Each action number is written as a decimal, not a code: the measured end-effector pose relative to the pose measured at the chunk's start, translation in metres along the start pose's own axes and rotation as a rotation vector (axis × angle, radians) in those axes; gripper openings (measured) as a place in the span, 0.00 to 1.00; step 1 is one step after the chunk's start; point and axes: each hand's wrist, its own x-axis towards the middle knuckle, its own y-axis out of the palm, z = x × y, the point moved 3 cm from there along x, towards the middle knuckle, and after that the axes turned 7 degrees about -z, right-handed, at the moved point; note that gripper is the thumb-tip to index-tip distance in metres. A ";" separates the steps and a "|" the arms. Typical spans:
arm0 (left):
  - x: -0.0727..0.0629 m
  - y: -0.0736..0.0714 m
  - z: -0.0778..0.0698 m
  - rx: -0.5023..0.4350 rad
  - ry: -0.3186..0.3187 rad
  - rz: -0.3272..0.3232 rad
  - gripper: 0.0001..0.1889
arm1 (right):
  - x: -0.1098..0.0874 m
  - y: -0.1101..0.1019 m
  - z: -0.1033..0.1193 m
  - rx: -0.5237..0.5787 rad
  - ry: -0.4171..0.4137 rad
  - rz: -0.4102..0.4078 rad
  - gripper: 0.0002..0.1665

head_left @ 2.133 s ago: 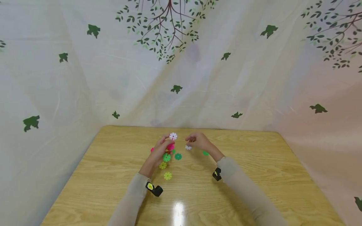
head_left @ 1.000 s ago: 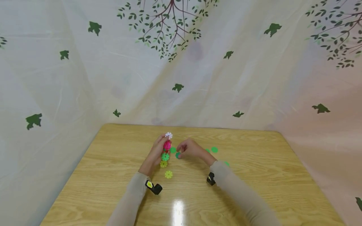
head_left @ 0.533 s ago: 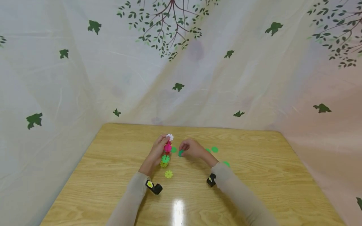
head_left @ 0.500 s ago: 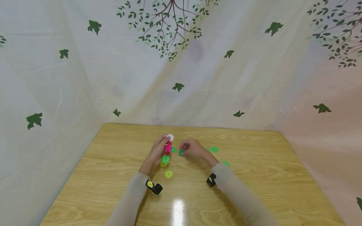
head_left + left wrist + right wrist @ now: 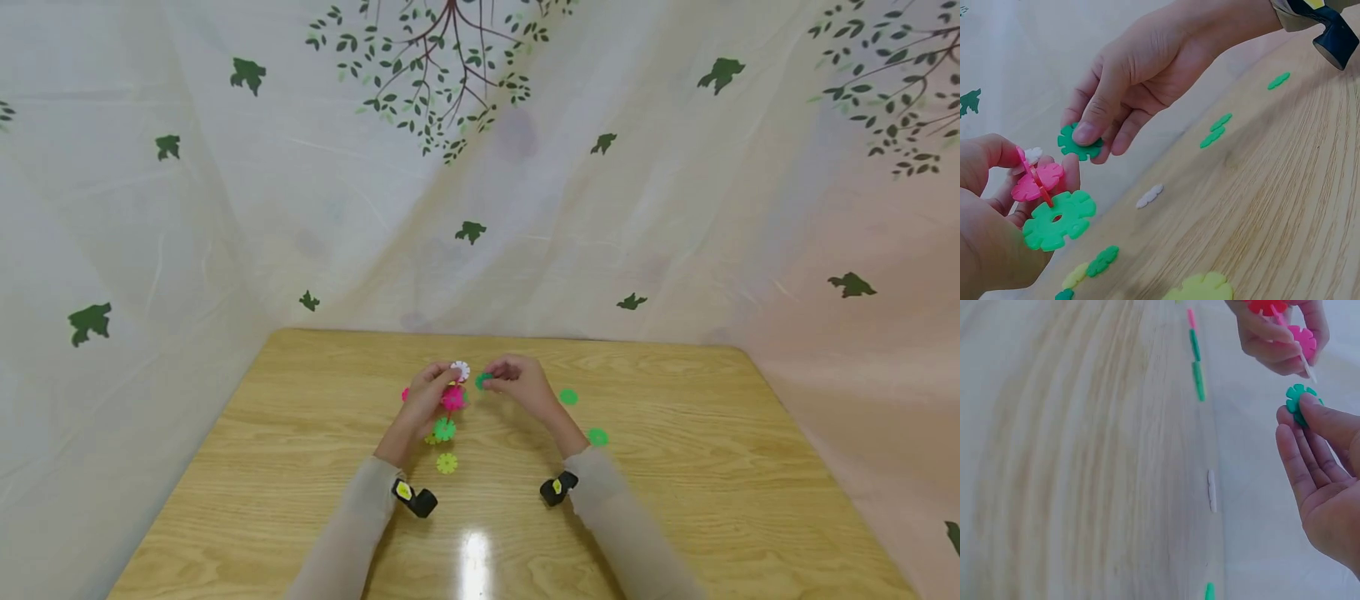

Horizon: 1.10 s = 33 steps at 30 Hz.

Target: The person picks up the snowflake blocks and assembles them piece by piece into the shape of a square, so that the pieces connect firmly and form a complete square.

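Left hand (image 5: 422, 404): joined white, pink, red, green plastic flowers (image 5: 453, 398) are held.
Right hand (image 5: 525, 385): a dark-green plastic flower (image 5: 1070, 147) is pinched.

Dark-green disc (image 5: 1072, 146) partly out of sight behind the right fingers (image 5: 1100, 112)

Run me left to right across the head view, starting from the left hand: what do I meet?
left hand → white disc → dark green disc → right hand → farther bright green disc → nearer bright green disc
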 end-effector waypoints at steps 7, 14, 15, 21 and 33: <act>-0.001 0.005 -0.001 -0.009 -0.011 0.004 0.03 | -0.004 0.001 0.004 0.043 -0.091 -0.116 0.07; -0.001 0.008 -0.002 0.015 -0.009 0.018 0.09 | -0.005 0.002 0.003 0.095 -0.177 -0.159 0.05; -0.001 0.008 -0.002 0.012 -0.009 0.020 0.09 | -0.005 0.002 0.003 0.088 -0.177 -0.165 0.05; -0.002 0.011 -0.002 -0.012 -0.003 0.020 0.04 | -0.007 0.004 0.009 0.001 -0.140 -0.202 0.04; -0.004 0.014 0.001 -0.027 0.012 0.055 0.06 | -0.014 0.002 0.020 -0.101 -0.226 -0.238 0.03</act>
